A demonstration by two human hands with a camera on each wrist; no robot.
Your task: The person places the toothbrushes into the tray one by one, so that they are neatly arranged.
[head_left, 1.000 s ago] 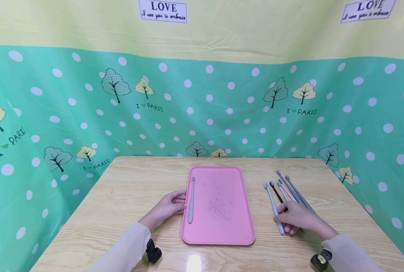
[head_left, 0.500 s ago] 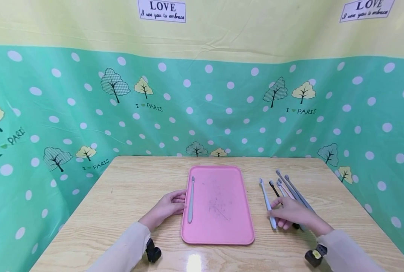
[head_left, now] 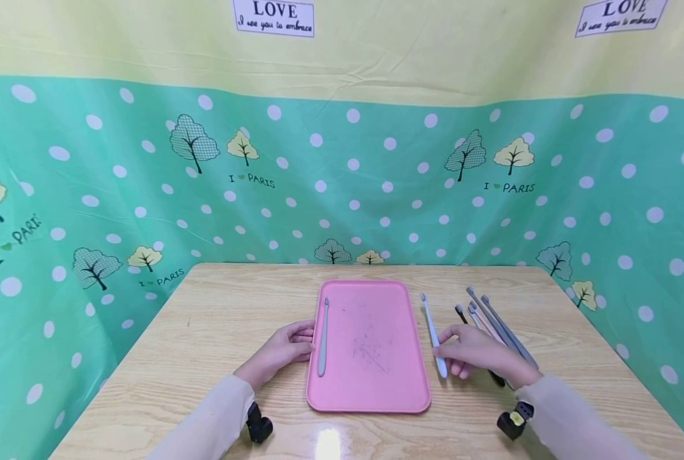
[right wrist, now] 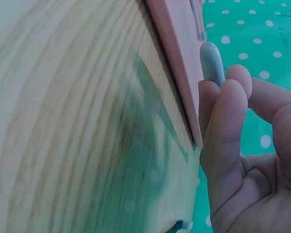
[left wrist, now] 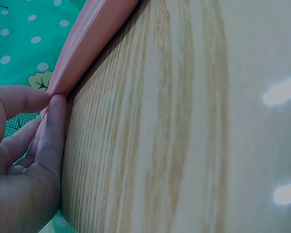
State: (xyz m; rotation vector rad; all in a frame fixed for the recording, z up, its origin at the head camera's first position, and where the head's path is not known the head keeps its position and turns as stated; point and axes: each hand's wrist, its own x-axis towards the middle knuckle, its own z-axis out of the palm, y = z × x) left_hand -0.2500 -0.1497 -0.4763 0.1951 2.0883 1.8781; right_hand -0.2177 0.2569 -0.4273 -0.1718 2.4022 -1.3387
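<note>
Now, on the wooden bench [head_left: 233, 300], the pink tray [head_left: 371, 383] is pinched at its left rim by the left grip [head_left: 287, 348]. The right grip [head_left: 465, 351], narrow, has come left from the bunch of toothbrushes [head_left: 509, 331], holding the pale-blue toothbrush [head_left: 430, 322] just beside the tray, seemingly singled out; the grey toothbrush [head_left: 323, 345] lies inside.

Light wooden table [head_left: 227, 306]; behind it, green-and-yellow cloth [head_left: 371, 137] with white dots [head_left: 353, 115], printed trees [head_left: 195, 140], "LOVE" labels [head_left: 274, 17].
</note>
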